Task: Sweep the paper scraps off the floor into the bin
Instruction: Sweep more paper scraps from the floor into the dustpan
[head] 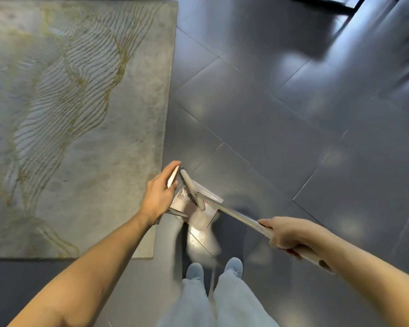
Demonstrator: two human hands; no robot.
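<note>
Your left hand [159, 193] was curled round the dustpan handle [173, 177]. Your right hand [285, 236] gripped the broom pole [236, 217]. The broom head [191, 188] sat in the dustpan [200, 217], just beside the rug [80, 114]. I could not pick out the paper scraps (the pan was blurry), and no bin showed. With 2 hands busy, a tilted pan could spill scraps back onto the floor [293, 138].
</note>
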